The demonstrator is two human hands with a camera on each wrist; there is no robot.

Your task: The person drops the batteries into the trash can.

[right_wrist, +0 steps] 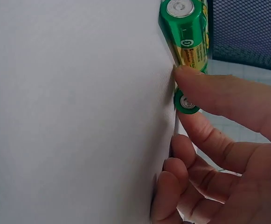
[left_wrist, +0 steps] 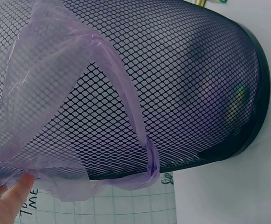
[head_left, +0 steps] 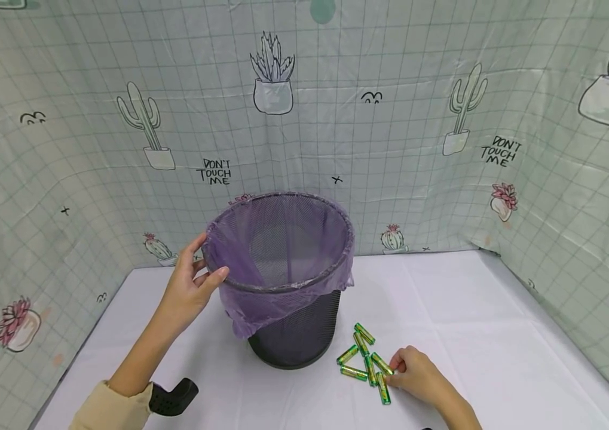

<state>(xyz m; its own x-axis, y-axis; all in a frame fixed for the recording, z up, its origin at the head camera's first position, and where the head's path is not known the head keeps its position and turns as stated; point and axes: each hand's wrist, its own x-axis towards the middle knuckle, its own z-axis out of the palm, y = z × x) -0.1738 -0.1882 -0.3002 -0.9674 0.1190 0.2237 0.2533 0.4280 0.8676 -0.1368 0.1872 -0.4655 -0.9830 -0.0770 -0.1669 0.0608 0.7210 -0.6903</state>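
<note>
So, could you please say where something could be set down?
The widest free patch of white table lies beyond the right hand, between the mesh bin and the right-side curtain. A smaller one separates the left forearm from the bin's base. It is crowded where the batteries cluster, between the bin and right hand.

Before the curtain [head_left: 304, 149], on the table [head_left: 422, 310], we see the bin [head_left: 296, 340] with a bag [head_left: 277, 301] inside, the left hand [head_left: 188, 286] at its left rim, batteries [head_left: 370, 370] to its near right, and the right hand [head_left: 417, 373] at their right.
</note>
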